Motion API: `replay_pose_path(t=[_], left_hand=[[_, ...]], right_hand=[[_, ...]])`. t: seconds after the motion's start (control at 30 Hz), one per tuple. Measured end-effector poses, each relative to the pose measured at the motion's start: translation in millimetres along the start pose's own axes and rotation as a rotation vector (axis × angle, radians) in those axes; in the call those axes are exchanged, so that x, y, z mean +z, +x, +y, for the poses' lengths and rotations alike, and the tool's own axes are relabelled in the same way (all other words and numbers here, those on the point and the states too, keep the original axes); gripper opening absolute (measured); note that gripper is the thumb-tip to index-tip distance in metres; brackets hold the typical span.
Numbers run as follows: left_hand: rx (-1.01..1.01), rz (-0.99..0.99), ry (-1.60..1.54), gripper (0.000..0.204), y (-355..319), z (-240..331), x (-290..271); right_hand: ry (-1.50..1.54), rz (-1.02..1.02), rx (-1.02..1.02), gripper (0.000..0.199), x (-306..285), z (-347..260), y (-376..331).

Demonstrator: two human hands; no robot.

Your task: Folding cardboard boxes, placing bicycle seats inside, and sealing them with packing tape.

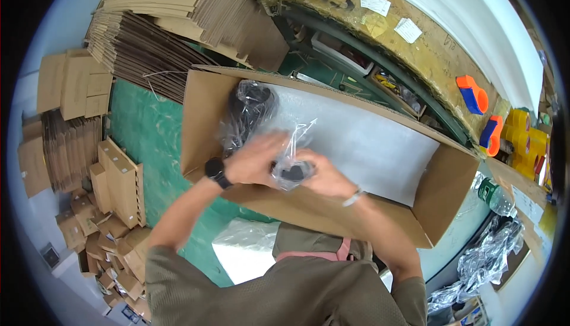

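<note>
A long open cardboard box [448, 207] lies in front of me, its floor lined with a white sheet [362, 142]. Over its near side, toward the left, my right hand [326, 176] is closed around a dark, round-ended item in clear plastic [292, 173]. My left hand [256, 158], with a black watch on the wrist, is up against the same item's left side; motion smears its fingers. A second dark item wrapped in clear plastic [252, 103] rests inside the box's left end. What exactly the wrapped items are cannot be made out.
Stacks of flattened cardboard [148, 53] stand beyond the box's left end. Behind it runs a workbench [409, 47] with two orange-and-blue tape dispensers [475, 96] and yellow tape rolls [522, 139]. A plastic bottle [497, 197] is at the right. Small cartons [113, 237] are piled lower left.
</note>
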State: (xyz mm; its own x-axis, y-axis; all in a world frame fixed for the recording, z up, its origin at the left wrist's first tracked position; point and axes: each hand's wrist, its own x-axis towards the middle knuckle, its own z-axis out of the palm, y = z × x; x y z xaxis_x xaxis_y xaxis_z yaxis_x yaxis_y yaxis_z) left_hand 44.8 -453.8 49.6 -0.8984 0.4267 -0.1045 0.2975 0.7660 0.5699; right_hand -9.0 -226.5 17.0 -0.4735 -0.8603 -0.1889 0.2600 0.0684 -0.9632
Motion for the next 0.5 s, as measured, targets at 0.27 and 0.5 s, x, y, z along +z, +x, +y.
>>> replay_pose_path(t=[0.27, 0.5], left_hand=[[-0.645, -0.169, 0.021, 0.071, 69, -15, 70], [-0.942, -0.092, 0.308, 0.073, 87, -103, 163]], right_hand=[[-0.434, 0.624, -0.037, 0.043, -62, -18, -42], [-0.547, 0.985, 0.155, 0.03, -78, -78, -234]])
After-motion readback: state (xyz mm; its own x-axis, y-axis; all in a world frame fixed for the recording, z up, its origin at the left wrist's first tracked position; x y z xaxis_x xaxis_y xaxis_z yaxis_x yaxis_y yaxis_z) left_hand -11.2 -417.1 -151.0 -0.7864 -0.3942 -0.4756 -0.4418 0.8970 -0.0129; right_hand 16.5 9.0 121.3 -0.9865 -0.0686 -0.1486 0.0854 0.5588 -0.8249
